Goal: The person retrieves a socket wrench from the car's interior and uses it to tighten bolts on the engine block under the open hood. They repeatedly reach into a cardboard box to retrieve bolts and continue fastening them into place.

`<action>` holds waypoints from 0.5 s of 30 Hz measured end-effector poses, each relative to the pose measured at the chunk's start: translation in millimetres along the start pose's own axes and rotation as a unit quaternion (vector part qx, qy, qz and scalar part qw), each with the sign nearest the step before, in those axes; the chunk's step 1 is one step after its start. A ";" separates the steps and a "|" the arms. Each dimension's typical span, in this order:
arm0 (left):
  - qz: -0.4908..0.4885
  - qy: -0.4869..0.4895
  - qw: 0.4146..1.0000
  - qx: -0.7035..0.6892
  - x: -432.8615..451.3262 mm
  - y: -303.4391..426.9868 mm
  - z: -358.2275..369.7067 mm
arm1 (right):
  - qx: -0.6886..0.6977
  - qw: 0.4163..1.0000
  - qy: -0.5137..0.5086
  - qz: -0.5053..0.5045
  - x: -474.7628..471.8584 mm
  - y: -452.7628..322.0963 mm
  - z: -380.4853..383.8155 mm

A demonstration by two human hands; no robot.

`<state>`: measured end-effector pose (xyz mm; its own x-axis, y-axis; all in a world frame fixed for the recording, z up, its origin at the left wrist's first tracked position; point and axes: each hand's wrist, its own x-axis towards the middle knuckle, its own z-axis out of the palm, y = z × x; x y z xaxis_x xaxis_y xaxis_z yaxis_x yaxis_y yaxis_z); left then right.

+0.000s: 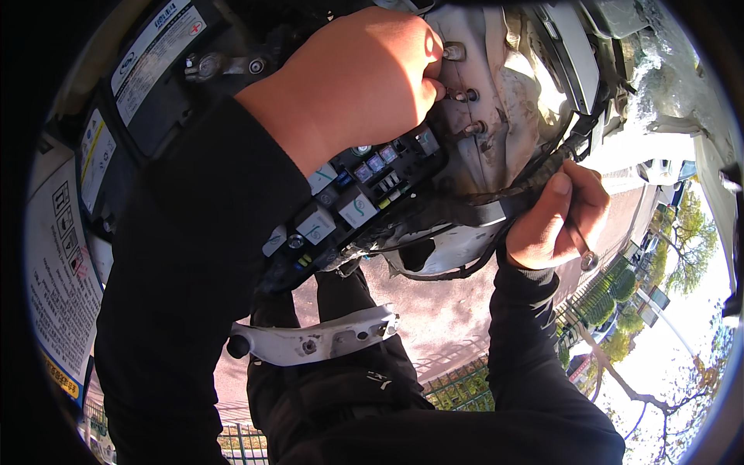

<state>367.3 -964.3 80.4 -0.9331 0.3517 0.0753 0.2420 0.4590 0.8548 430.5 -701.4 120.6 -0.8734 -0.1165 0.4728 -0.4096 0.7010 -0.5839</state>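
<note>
My left hand [354, 78] reaches across the engine bay, its fingertips pinched at a small bolt [460, 95] on a pale, dirty body panel [462, 148]. The bolt's near end is hidden by my fingers. Another rusty bolt [475, 128] protrudes just below it, and a further metal fastener [453, 52] sits above. In my right hand [558, 221] is a slim metal tool with a rounded end [589, 261] sticking out below the fingers. The fingertips of that hand are close to a taped wiring harness [543, 174]; whether they touch it is unclear.
An uncovered fuse box [357, 209] with relays and fuses lies under my left wrist. A labelled battery [154, 64] is at upper left. A loose-looking white metal bracket [317, 343] shows in front of my legs. The headlamp [668, 87] stands at upper right.
</note>
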 end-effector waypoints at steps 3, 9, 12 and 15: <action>-0.015 0.027 0.999 0.030 -3.3 7.8 2.3 | -0.001 1.000 -0.002 -0.001 -0.3 1.3 -1.0; -0.024 0.135 0.967 0.215 -13.0 8.1 29.3 | 0.004 1.000 0.005 -0.011 -0.5 3.5 1.2; -0.009 0.140 0.960 0.241 -17.4 10.4 31.3 | 0.003 1.000 0.006 -0.006 0.0 2.4 2.2; 0.009 0.101 0.971 0.215 -17.6 14.1 22.4 | -0.001 1.000 0.006 -0.005 -0.1 1.3 2.4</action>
<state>393.0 -945.8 79.7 -0.9503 0.2152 0.2250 0.3070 0.7684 0.5615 429.4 -702.1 118.2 -0.8657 -0.1155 0.4870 -0.4186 0.7006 -0.5779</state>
